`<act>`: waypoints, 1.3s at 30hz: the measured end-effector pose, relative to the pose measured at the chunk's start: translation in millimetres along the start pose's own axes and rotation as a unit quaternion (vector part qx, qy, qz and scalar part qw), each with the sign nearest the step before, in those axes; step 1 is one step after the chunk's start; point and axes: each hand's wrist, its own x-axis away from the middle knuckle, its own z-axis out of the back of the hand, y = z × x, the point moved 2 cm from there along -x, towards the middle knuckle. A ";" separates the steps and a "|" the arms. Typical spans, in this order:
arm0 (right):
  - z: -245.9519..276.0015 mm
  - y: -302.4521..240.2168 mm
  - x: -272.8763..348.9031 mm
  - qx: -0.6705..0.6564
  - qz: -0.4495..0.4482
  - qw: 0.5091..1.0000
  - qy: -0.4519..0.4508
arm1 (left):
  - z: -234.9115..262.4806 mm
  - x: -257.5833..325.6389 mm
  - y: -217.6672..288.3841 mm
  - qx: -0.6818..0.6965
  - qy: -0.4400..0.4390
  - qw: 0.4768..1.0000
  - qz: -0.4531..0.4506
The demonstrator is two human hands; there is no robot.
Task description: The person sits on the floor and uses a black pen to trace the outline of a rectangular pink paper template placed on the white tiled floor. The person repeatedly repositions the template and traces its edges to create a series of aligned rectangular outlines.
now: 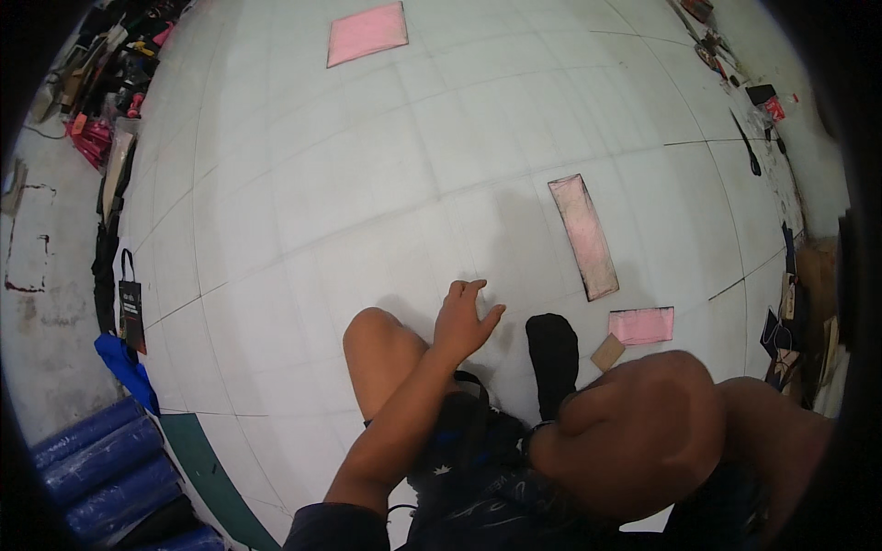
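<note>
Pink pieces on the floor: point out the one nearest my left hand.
The long narrow pink strip with dark edges, right of the left hand. The small pink rectangle lies farther right; the big pink sheet lies far ahead.

The person wears dark shorts (478, 459) in black with a scattered blue-and-white print, leaving both knees bare. A dark navy sleeve (335, 531) covers the upper left arm at the near edge; the forearm below it is bare. A black sock (553, 354) covers one foot. The left hand (464, 321) wears no glove or ring
</note>
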 end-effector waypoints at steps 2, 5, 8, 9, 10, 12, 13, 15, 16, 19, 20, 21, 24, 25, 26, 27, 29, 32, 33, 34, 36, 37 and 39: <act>-5.5 -7.6 -14.4 -0.007 0.022 0.999 -0.025 | 1.9 -8.0 -9.3 0.047 0.001 0.999 0.014; -1.2 -26.4 -23.8 -0.003 0.009 0.997 -0.081 | -22.3 -26.9 0.8 0.096 0.009 0.995 -0.003; -6.3 -31.4 -31.4 -0.002 0.023 0.995 -0.096 | -18.6 -32.3 -1.9 0.099 0.004 0.995 0.013; -5.4 -33.5 -33.7 0.005 0.020 0.994 -0.104 | -19.8 -34.9 -0.6 0.104 -0.008 0.994 0.017; -3.6 -36.2 -34.3 0.007 0.017 0.994 -0.109 | -20.9 -35.4 0.9 0.110 -0.012 0.994 0.015; -1.6 -41.1 -34.1 0.015 0.011 0.993 -0.117 | -22.7 -35.2 1.9 0.117 -0.017 0.993 0.013; 0.4 -44.0 -34.0 0.018 0.009 0.992 -0.121 | -23.5 -36.2 2.1 0.117 -0.015 0.993 0.011; -0.5 -49.9 -35.2 0.025 0.003 0.992 -0.121 | -22.9 -36.6 0.6 0.112 -0.010 0.994 0.013; 1.5 -50.6 -35.1 0.030 0.004 0.992 -0.121 | -21.5 -36.1 -0.9 0.107 -0.008 0.994 0.017; 8.4 -58.9 -32.5 0.047 -0.002 0.993 -0.109 | -25.2 -38.1 0.1 0.094 -0.007 0.995 0.016; 11.9 -62.5 -30.3 0.056 -0.008 0.993 -0.106 | -27.6 -38.5 1.3 0.088 -0.009 0.996 0.010; 14.8 -65.1 -22.6 0.067 -0.013 0.993 -0.097 | -34.3 -38.9 1.2 0.079 -0.013 0.997 0.004; 27.4 -75.3 4.4 0.118 -0.028 0.991 -0.051 | -40.8 -35.8 0.5 -0.024 0.017 0.999 -0.025; 35.8 -80.1 17.5 0.145 -0.038 0.988 -0.021 | -44.1 -33.7 1.7 -0.029 0.005 0.999 -0.021; 45.7 -84.6 35.1 0.183 -0.054 0.982 0.015 | -48.3 -32.1 3.7 -0.033 -0.008 0.999 -0.019; 54.8 -84.0 55.6 0.228 -0.076 0.968 0.075 | -45.1 -32.8 2.8 -0.044 -0.013 0.999 -0.015; 72.3 -83.2 100.8 0.317 -0.149 0.909 0.224 | -53.5 -33.2 -4.3 -0.089 0.005 0.995 -0.038; 37.6 -33.2 185.5 0.295 -0.303 0.748 0.512 | -60.0 -31.6 -5.8 -0.131 -0.015 0.991 -0.030; 13.0 -10.0 208.2 0.236 -0.350 0.701 0.575 | -64.6 -34.3 3.7 -0.130 -0.031 0.991 -0.029; -31.1 24.3 227.5 0.144 -0.387 0.664 0.623 | -63.9 -35.1 4.5 -0.149 -0.033 0.988 -0.021; -117.7 77.4 257.8 -0.057 -0.429 0.628 0.647 | -71.1 -37.8 8.1 -0.145 -0.019 0.989 -0.039; -154.8 97.4 252.9 -0.003 -0.459 0.668 0.586 | -70.1 -37.2 2.8 -0.154 -0.010 0.987 -0.040; -226.2 121.5 262.7 -0.123 -0.633 0.600 0.474 | -69.0 -35.4 9.9 -0.144 -0.009 0.989 -0.026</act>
